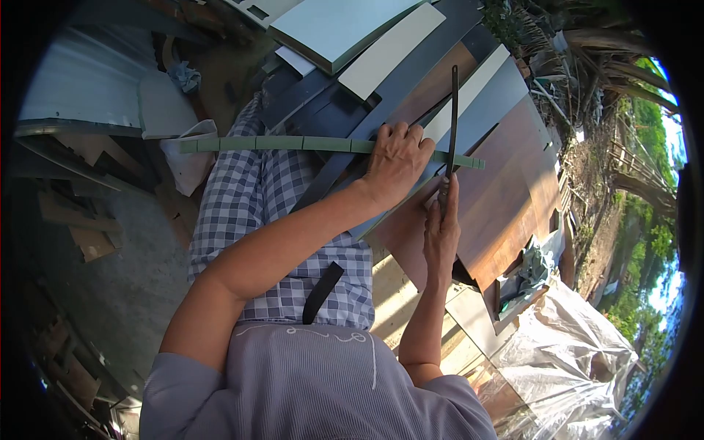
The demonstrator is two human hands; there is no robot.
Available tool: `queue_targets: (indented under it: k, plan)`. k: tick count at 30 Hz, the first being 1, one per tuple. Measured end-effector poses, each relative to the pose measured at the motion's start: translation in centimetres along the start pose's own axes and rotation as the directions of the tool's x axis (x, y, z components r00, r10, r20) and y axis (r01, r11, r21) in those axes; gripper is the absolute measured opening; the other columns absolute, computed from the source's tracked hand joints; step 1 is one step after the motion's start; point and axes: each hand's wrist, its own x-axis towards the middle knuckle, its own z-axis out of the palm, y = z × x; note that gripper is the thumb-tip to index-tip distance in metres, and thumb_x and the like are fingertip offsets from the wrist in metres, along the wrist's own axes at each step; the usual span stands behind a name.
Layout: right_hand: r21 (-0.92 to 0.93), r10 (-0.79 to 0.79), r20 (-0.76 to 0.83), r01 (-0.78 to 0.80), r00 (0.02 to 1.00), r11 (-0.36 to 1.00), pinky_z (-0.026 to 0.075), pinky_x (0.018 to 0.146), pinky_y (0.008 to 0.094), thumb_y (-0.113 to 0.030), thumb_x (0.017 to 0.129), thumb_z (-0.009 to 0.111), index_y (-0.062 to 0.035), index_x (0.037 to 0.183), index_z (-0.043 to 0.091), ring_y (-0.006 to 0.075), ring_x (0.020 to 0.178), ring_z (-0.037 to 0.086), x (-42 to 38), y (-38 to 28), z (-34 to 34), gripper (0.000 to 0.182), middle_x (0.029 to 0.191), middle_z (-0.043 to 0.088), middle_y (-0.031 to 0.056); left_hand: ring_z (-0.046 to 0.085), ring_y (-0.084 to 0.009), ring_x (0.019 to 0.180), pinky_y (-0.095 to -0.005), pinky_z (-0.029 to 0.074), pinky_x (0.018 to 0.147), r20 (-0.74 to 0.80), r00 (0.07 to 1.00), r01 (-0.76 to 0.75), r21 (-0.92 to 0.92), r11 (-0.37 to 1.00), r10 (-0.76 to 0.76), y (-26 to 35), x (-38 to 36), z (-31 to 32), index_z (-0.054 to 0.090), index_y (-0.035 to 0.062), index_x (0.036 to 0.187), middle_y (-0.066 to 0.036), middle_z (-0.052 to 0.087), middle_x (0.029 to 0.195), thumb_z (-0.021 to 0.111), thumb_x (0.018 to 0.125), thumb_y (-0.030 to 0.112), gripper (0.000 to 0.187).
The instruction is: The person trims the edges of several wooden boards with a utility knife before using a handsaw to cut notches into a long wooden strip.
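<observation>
A long, slightly bowed green strip with dark cross lines runs left to right in the head view. My left hand is closed over it near its right end, knuckles up. In my right hand is the handle of a long, narrow dark blade that points away from me. The blade crosses the green strip just right of my left hand and overlaps it in this view. Both hands are over stacked boards; the left palm and fingertips are hidden.
Pale and dark panels lie piled ahead. Checked trousers cover my legs, with a black strap on the lap. Clear plastic sheeting lies at the right, a white bag at the left, and dry branches beyond the boards.
</observation>
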Motion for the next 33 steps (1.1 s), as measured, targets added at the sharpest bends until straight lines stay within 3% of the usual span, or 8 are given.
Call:
queue_targets:
  k: [1, 3, 7, 9, 15, 21, 26, 33]
  plan:
    - [0.004, -0.004, 0.001, 0.004, 1.000, 1.000, 0.045, 0.061, 0.0276, -0.009, 0.098, 0.045, -0.0234, 0.149, 0.028, 0.0108, 0.064, 0.049, 0.5, -0.7, -0.1, 0.056, 0.115, 0.063, 0.0104, 0.052, -0.0223, 0.087, -0.0366, 0.039, 0.079, -0.004, 1.000, 0.004, -0.003, 1.000, -0.004, 0.0, 0.0, 0.0, 0.059, 0.0078, 0.089, -0.006, 0.053, 0.089, 0.062, 0.079, 0.008, 0.011]
    - [0.104, 0.094, 0.066, -0.100, 0.993, 0.989, 0.044, 0.097, 0.0413, -0.008, 0.098, 0.043, -0.0183, 0.147, 0.030, 0.0346, 0.124, 0.050, 1.1, -1.6, -0.3, 0.052, 0.132, 0.053, 0.0191, 0.052, -0.0223, 0.087, -0.0367, 0.039, 0.080, -0.008, 1.000, 0.006, -0.006, 1.000, -0.006, 0.1, -0.1, 0.0, 0.059, 0.0079, 0.089, -0.006, 0.053, 0.089, 0.062, 0.079, 0.008, 0.010]
    - [0.117, 0.156, 0.064, -0.163, 0.986, 0.980, 0.043, 0.099, 0.0406, -0.008, 0.098, 0.043, -0.0175, 0.147, 0.029, 0.0342, 0.126, 0.048, -0.3, -0.4, 0.1, 0.052, 0.134, 0.052, 0.0194, 0.052, -0.0226, 0.088, -0.0369, 0.039, 0.080, 0.029, 1.000, 0.000, -0.010, 1.000, 0.000, 0.5, -0.4, 0.0, 0.060, 0.0074, 0.090, -0.006, 0.053, 0.089, 0.060, 0.080, 0.008, 0.010]
    - [0.051, 0.030, -0.056, -0.027, 0.998, 0.998, 0.041, 0.054, 0.0251, -0.008, 0.098, 0.045, -0.0246, 0.150, 0.027, 0.0077, 0.060, 0.045, -1.5, 1.6, 0.9, 0.057, 0.092, 0.060, 0.0049, 0.052, -0.0228, 0.089, -0.0370, 0.039, 0.080, 0.049, 0.999, -0.017, -0.015, 1.000, 0.018, 0.9, -0.8, 0.1, 0.060, 0.0072, 0.090, -0.007, 0.053, 0.090, 0.059, 0.080, 0.008, 0.010]
    - [0.040, 0.123, -0.067, -0.120, 0.990, 0.992, 0.040, 0.052, 0.0258, -0.008, 0.098, 0.045, -0.0269, 0.150, 0.027, 0.0082, 0.058, 0.044, -2.3, 1.8, 0.6, 0.058, 0.077, 0.051, 0.0022, 0.051, -0.0235, 0.090, -0.0374, 0.039, 0.083, 0.080, 0.996, -0.045, -0.036, 0.998, 0.047, 1.4, -1.1, 0.4, 0.061, 0.0073, 0.090, -0.007, 0.054, 0.091, 0.057, 0.081, 0.009, 0.010]
    - [0.006, 0.025, -0.084, -0.025, 0.996, 1.000, 0.038, 0.051, 0.0251, -0.008, 0.098, 0.045, -0.0270, 0.149, 0.028, 0.0078, 0.057, 0.043, -1.5, 1.6, 0.8, 0.057, 0.073, 0.049, 0.0014, 0.051, -0.0237, 0.092, -0.0379, 0.039, 0.083, 0.062, 0.992, -0.110, -0.015, 0.994, 0.111, 0.3, -1.1, 0.0, 0.061, 0.0078, 0.094, -0.007, 0.053, 0.093, 0.061, 0.080, 0.010, 0.014]
    - [0.065, 0.064, -0.060, -0.060, 0.996, 0.996, 0.038, 0.051, 0.0246, -0.008, 0.098, 0.045, -0.0268, 0.149, 0.029, 0.0072, 0.057, 0.042, -1.3, 0.7, 1.0, 0.057, 0.074, 0.049, 0.0013, 0.050, -0.0243, 0.098, -0.0402, 0.040, 0.089, 0.017, 1.000, -0.019, -0.115, 0.993, 0.021, -1.1, -1.5, -4.8, 0.058, 0.0098, 0.109, -0.007, 0.051, 0.099, 0.075, 0.075, 0.019, 0.039]
    - [0.115, 0.033, -0.093, -0.022, 0.995, 0.993, 0.038, 0.052, 0.0232, -0.009, 0.098, 0.045, -0.0276, 0.149, 0.029, 0.0069, 0.058, 0.042, -1.3, 0.5, 1.3, 0.057, 0.078, 0.049, -0.0001, 0.050, -0.0264, 0.105, -0.0418, 0.038, 0.096, 0.064, 0.989, 0.133, 0.014, 0.991, -0.134, -7.9, -4.6, -11.7, 0.058, 0.0088, 0.114, -0.006, 0.054, 0.106, 0.073, 0.077, 0.023, 0.042]
